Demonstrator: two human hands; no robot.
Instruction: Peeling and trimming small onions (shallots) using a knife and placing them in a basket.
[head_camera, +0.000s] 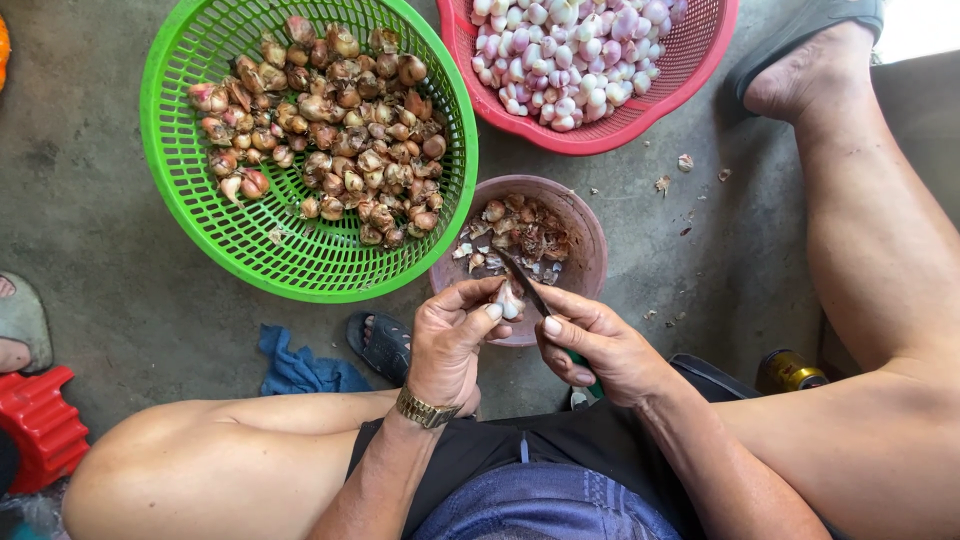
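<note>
My left hand (452, 338) pinches a small pale shallot (508, 300) between thumb and fingers, over the near rim of a dull pink bowl (590, 240). My right hand (598, 345) grips a small knife (522, 278) with a green handle; its dark blade lies against the shallot. The bowl holds dry skins and trimmings. A green basket (250, 250) at the upper left holds many unpeeled brown shallots (330, 120). A red basket (690, 70) at the top holds peeled pink-white shallots (575, 50).
Bare legs frame the scene on a grey concrete floor, one foot in a dark sandal (810, 20) at the top right, another sandal (382, 345) beneath my left hand. A blue rag (300, 370), a red plastic stool (40, 425) and a metal can (795, 370) lie nearby.
</note>
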